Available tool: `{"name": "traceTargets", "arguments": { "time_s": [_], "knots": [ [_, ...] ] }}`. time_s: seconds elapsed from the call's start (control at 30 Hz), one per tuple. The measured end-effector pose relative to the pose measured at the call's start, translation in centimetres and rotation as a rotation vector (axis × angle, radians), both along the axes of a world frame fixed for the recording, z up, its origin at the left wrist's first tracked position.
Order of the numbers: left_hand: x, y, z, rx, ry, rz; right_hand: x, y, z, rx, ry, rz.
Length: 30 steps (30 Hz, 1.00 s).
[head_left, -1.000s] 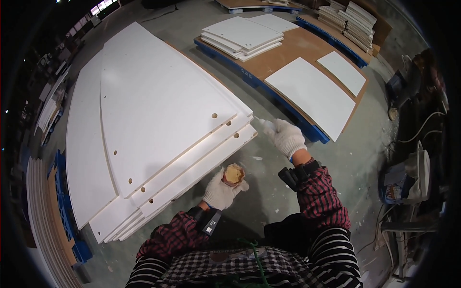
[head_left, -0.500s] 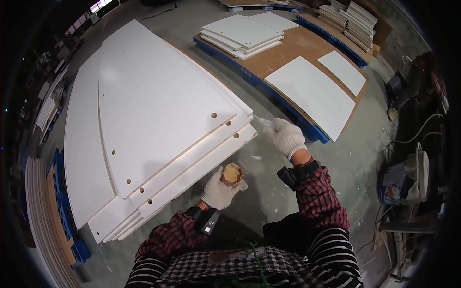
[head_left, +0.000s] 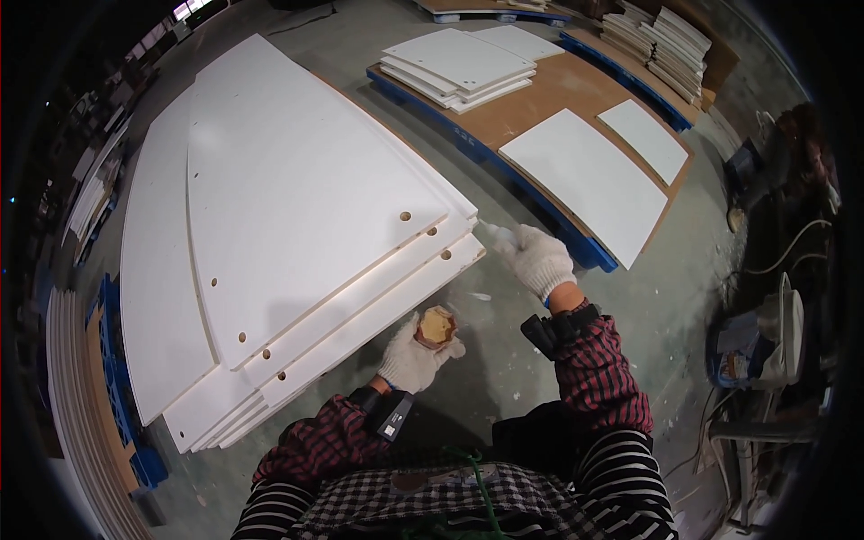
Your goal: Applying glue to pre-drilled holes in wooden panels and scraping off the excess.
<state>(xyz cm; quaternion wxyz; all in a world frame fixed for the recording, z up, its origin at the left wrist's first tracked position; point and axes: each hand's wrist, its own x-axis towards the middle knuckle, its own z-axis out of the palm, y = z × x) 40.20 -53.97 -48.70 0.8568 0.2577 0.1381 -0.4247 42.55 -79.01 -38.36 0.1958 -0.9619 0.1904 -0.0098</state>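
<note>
A stack of white panels [head_left: 315,198] with drilled holes near their edges lies in front of me, to the left. My left hand [head_left: 407,362], in a white knit glove, is closed round a small cup [head_left: 436,328] with a ragged rim and pale yellow stuff inside. It is below the stack's near edge. My right hand [head_left: 540,261], gloved too, pinches a small pale tool [head_left: 497,231]. The tool's thin tip is at the right corner of the upper panels; whether it touches them I cannot tell. The fingers hide most of the tool, so its kind is unclear.
A blue pallet with a brown top board [head_left: 558,94] stands at the upper right, carrying a pile of white panels [head_left: 459,61] and single panels. More panel stacks [head_left: 670,54] are behind it. Upright panels [head_left: 76,396] line the left. A bag [head_left: 765,337] and cables are at right.
The view has shifted very slightly, so the panels sit a little farther right. Both hands keep their hold and almost the same place.
</note>
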Motion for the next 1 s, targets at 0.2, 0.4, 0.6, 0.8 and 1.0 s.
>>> {"name": "traceTargets", "arguments": {
  "time_s": [0.2,0.4,0.6,0.8,1.0],
  "knots": [
    [0.1,1.0,0.3,0.043,0.044,0.057,0.7,1.0,-1.1,0.003,-0.065,0.037],
    [-1.0,-1.4,-2.0,0.095,-0.359,-0.014,-1.6,-3.8,-3.7,0.212,-0.294,-0.055],
    [-0.9,-1.0,-2.3,-0.104,0.073,0.098,-1.7,-0.7,-1.6,0.558,-0.323,-0.012],
    [-1.2,-1.4,-2.1,-0.13,0.063,0.109,-3.7,6.7,3.4,0.602,-0.392,0.128],
    [-0.4,-1.0,-1.2,-0.138,0.094,0.119,-4.0,15.3,8.0,0.416,-0.276,0.547]
  ]
}}
